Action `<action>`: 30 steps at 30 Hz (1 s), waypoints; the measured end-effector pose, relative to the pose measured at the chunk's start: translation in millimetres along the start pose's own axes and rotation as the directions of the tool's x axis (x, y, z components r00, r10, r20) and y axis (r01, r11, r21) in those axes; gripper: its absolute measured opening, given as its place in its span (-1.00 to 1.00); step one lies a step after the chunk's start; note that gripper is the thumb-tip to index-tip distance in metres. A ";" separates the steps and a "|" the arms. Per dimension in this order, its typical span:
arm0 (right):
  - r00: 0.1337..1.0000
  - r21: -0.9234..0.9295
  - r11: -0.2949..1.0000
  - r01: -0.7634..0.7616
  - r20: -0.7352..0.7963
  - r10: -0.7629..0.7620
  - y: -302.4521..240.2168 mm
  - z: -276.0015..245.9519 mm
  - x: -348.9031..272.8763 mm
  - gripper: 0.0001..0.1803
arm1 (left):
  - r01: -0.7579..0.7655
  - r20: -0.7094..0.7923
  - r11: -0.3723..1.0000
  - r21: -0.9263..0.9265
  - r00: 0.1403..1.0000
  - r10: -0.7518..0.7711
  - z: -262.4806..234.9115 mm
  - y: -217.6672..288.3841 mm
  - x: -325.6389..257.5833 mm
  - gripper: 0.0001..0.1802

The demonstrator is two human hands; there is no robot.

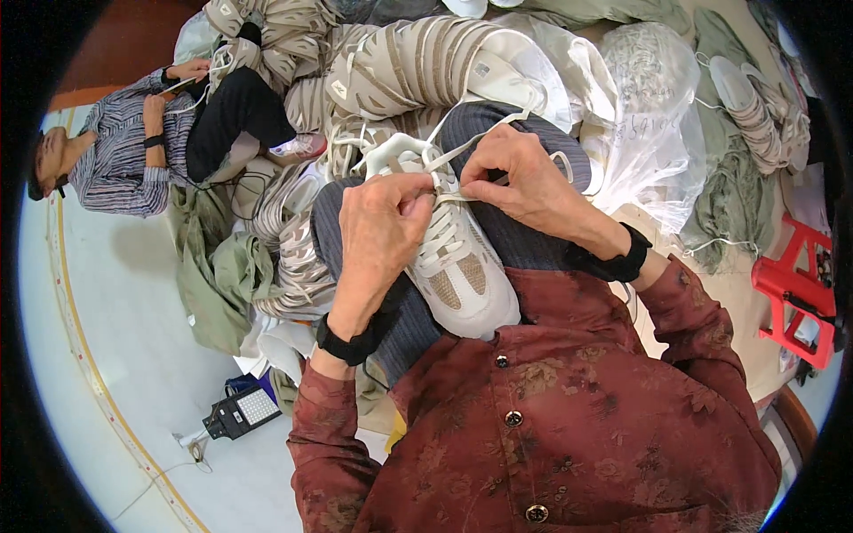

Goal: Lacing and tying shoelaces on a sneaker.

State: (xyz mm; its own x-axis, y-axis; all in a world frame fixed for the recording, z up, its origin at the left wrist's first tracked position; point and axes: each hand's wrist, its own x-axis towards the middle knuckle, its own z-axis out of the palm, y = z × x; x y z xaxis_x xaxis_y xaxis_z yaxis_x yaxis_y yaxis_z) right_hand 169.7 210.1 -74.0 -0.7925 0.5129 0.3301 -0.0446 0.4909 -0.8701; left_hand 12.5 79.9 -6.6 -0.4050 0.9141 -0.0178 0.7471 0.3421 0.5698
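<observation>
While sneaker (458, 266) rests on lap, both hands' fingers (418, 191) pinch white lace (444, 197) (closed tight).

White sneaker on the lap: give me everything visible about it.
The white sneaker lies sole-down on the person's lap, on grey striped trousers, toe toward the person's body. Its upper looks white with beige mesh panels and a thick white sole. White flat laces cross the front, partly threaded, with loose ends trailing up past the collar. The left hand presses on its side and pinches a lace; the right hand pinches the lace near the top eyelets. The heel end is hidden behind the hands.
</observation>
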 end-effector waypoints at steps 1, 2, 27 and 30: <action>1.000 -0.017 1.000 0.004 -0.011 -0.005 0.3 2.8 0.1 -0.89 | -0.021 0.014 1.000 -0.012 1.000 0.021 0.0 -1.0 0.6 -0.81; 1.000 -0.034 0.999 0.009 -0.021 -0.009 0.1 5.1 0.4 -0.89 | -0.042 0.029 0.999 -0.026 0.999 0.043 -0.1 -1.3 0.9 -0.80; 0.978 0.100 0.988 -0.115 0.187 0.094 -12.6 -10.9 9.5 -0.85 | 0.095 -0.174 0.987 -0.127 0.978 -0.116 -19.2 -14.5 -9.8 -0.85; 0.977 0.158 0.977 -0.140 0.184 0.110 -7.8 -17.0 13.2 -0.77 | 0.083 -0.279 0.995 -0.049 0.956 -0.094 -40.1 -40.8 -13.9 -0.89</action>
State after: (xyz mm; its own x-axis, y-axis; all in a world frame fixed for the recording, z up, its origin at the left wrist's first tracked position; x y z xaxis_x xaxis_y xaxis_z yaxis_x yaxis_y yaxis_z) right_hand 169.9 225.0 -56.6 -0.8909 0.4255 0.1590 -0.0288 0.2965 -0.9546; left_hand -33.5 44.5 3.3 -0.6041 0.7810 0.1584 0.6840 0.4062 0.6060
